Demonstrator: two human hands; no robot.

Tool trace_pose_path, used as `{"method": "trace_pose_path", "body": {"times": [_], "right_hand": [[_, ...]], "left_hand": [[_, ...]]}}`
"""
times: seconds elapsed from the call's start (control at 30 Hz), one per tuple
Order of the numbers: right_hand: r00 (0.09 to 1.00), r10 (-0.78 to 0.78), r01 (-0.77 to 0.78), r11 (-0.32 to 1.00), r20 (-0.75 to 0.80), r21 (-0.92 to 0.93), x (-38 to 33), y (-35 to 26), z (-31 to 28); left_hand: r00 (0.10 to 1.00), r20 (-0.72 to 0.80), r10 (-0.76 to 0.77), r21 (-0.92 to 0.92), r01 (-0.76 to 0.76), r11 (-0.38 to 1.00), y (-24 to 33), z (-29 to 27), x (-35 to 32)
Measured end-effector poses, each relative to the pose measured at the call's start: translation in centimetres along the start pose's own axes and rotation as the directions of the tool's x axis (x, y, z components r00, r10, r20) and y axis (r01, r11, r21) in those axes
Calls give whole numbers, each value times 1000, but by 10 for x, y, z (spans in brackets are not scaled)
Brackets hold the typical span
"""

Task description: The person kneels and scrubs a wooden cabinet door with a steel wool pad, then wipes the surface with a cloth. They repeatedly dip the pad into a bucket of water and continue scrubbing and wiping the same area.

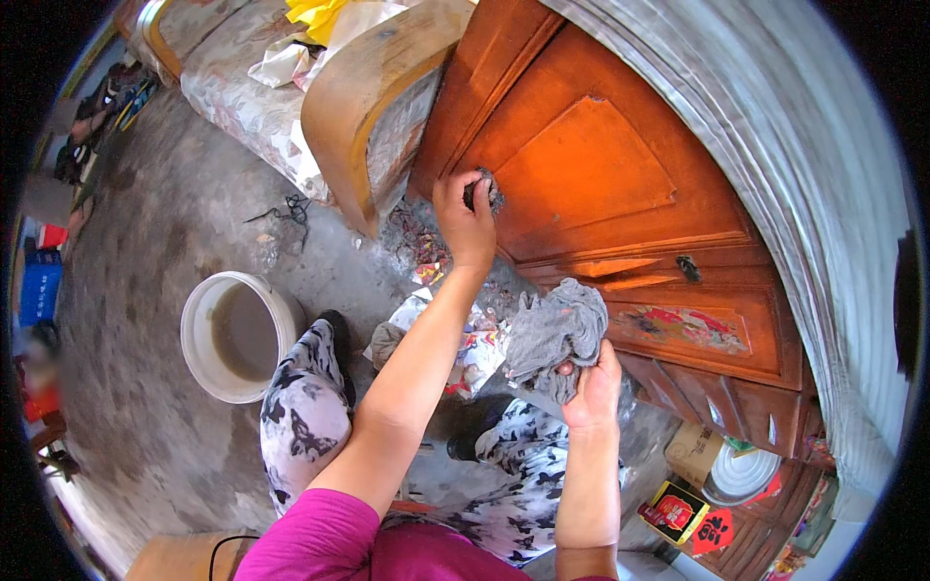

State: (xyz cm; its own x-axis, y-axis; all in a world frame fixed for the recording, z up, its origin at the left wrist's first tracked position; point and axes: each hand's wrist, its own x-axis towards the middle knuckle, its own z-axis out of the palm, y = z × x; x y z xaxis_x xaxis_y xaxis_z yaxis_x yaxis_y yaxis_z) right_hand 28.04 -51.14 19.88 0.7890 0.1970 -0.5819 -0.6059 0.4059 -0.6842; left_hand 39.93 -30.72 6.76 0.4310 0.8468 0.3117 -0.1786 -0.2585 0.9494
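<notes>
My left hand [466, 221] is closed around a dark grey scouring pad [496, 197], which looks like steel wool. It presses against the left part of a reddish-brown wooden cabinet door [581, 169]. Lower and to the right, my right hand [593, 389] grips a crumpled, damp-looking grey cloth [560, 329]. The cloth hangs in front of the cabinet's lower panel [683, 329], where torn red and pale remnants stick to the wood. My left forearm crosses over part of the litter on the floor.
A white bucket [191, 339] of murky water stands left of my knee. Paper scraps [477, 360] litter the floor by the cabinet. A sofa with a wooden armrest [358, 97] adjoins the cabinet's left side. Boxes and a round tin [741, 472] sit at lower right.
</notes>
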Motion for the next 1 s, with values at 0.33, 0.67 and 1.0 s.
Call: {"method": "trace_pose_path", "body": {"times": [0.33, 0.67, 1.0], "right_hand": [[983, 10, 0, 999, -183, 52, -10, -6, 6], [996, -9, 12, 999, -83, 37, -7, -3, -10], [998, -44, 48, 996, -54, 73, -12, -9, -3]], "left_hand": [[966, -58, 252, -213, -258, 942, 145, 27, 57], [978, -3, 207, -164, -205, 965, 87, 16, 43], [877, 117, 466, -138, -450, 882, 161, 29, 4]]}}
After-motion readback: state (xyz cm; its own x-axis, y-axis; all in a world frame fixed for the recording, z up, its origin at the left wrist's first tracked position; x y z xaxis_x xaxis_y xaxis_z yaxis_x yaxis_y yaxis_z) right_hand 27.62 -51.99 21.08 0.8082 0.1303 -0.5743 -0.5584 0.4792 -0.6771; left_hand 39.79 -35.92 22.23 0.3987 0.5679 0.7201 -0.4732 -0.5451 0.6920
